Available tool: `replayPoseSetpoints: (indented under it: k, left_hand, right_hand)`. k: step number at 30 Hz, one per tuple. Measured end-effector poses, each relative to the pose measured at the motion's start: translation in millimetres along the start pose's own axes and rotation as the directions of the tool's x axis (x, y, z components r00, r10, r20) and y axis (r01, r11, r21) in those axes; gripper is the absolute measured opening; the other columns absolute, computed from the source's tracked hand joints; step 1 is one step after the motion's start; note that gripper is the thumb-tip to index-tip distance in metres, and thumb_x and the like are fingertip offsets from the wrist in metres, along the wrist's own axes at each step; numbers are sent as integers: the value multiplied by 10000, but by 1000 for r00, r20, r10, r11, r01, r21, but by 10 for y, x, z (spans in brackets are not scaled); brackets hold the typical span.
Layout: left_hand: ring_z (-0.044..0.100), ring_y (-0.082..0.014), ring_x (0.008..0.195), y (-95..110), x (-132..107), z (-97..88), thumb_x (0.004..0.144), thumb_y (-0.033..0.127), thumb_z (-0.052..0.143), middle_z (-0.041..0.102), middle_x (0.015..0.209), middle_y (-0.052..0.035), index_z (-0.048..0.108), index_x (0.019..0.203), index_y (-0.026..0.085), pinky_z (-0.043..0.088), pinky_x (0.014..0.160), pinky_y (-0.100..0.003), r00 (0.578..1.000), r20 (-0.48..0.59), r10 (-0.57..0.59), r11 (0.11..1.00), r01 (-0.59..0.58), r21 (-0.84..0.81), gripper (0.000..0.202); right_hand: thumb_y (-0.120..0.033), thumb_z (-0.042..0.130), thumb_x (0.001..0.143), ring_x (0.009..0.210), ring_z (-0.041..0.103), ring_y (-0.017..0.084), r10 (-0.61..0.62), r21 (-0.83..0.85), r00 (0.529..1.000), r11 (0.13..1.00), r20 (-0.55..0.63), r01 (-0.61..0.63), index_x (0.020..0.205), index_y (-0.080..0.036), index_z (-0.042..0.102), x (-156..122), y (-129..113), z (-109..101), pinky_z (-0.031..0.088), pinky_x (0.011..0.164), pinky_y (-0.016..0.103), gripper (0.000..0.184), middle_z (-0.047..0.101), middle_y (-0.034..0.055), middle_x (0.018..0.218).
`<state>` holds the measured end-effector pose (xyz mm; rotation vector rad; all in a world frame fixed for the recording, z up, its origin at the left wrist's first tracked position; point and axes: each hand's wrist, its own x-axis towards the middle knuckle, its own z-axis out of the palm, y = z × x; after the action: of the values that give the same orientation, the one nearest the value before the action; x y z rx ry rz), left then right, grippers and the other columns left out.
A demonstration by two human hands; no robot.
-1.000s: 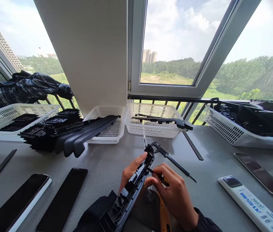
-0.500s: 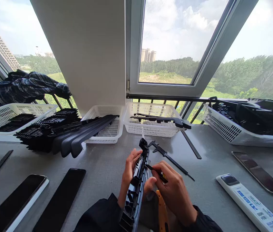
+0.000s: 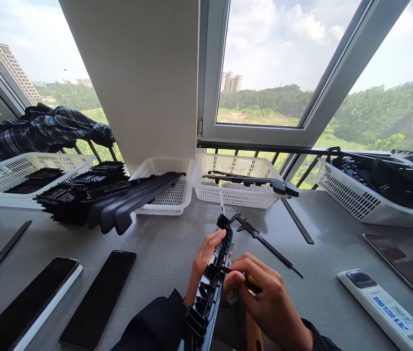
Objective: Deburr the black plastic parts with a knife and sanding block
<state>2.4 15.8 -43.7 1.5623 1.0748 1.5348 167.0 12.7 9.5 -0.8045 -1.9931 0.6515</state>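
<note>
My left hand [image 3: 203, 261] grips a long black ribbed plastic part [image 3: 211, 287], held on edge and pointing away from me over the grey table [image 3: 162, 248]. My right hand [image 3: 265, 300] is closed on a thin dark tool [image 3: 236, 273] whose tip rests against the side of that part. A yellow handle [image 3: 253, 336] shows just beneath my right wrist. A black caliper [image 3: 261, 239] lies on the table just beyond both hands.
White baskets stand along the window: one at the left [image 3: 12, 178], two in the middle [image 3: 166, 207] [image 3: 239, 195] with long dark strips, one at the right [image 3: 360, 204] full of black parts. Dark flat panels [image 3: 98, 297], a phone [image 3: 27, 304] and a white remote [image 3: 385, 304] lie around.
The black part has stayed on edge and shifted a little right and down. My right hand has come closer to it with the thin tool. The view moved slightly.
</note>
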Motion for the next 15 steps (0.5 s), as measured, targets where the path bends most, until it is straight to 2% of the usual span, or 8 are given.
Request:
replayPoseSetpoints:
  k: [5, 11, 15]
  left_hand:
    - [572, -396, 1398, -22, 28, -75, 885, 706, 734, 546, 1564, -186, 527, 1563, 246, 597, 1059, -486, 998, 64, 25, 998, -28, 50, 845]
    - [642, -372, 1313, -39, 34, -41, 855, 789, 697, 563, 1535, -180, 527, 1557, 227, 660, 953, -443, 996, 26, 83, 993, -85, 87, 915]
    - [664, -379, 1288, -51, 28, -39, 841, 845, 651, 594, 1512, -182, 525, 1561, 232, 634, 1001, -496, 994, 7, 105, 981, -105, 163, 954]
  right_hand:
    - [-217, 554, 1091, 677, 619, 132, 21, 3, 999, 1000, 39, -21, 876, -233, 629, 12, -54, -16, 460, 633, 232, 228, 647, -16, 780]
    - [-261, 567, 1093, 688, 629, 136, 54, 30, 998, 998, 24, -55, 893, -230, 649, 4, 8, -3, 467, 642, 233, 218, 653, -7, 800]
    - [-317, 591, 1084, 675, 617, 145, 97, -8, 995, 995, -17, -97, 885, -227, 651, -2, 46, 0, 454, 628, 247, 226, 645, -6, 790]
